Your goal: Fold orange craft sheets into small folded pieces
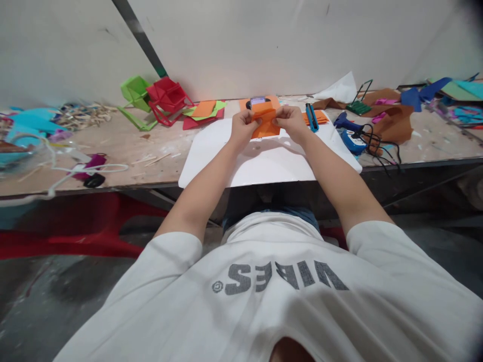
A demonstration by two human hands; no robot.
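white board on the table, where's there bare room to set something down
The white board looks bare between the forearms, nearer than the orange piece, and left of the left forearm, short of the red sheet. Beyond its right edge, black cables and brown sheets crowd the table.

Bench top (166, 146): long, light brown, marked with whitish smears and small scraps.
White board (206, 151): lies flat at the middle, front corners rounded, near edge about level with the bench's front.
Coloured sheets (211, 116): red, green and orange, stacked just beyond the board's left rear.
Lime-green frame (136, 93): at the rear, left of the red frame (168, 98); contact between them unconfirmed.
Wooden sticks (83, 118): heaped at left rear; light blue sheets (32, 123) beside them.
Purple item (90, 165): front left, black part attached, type unclear.
Blue tool (353, 142): at the board's right edge, black cord looped beside it.
Brown sheet (394, 125): right rear, creased, with pink scraps.
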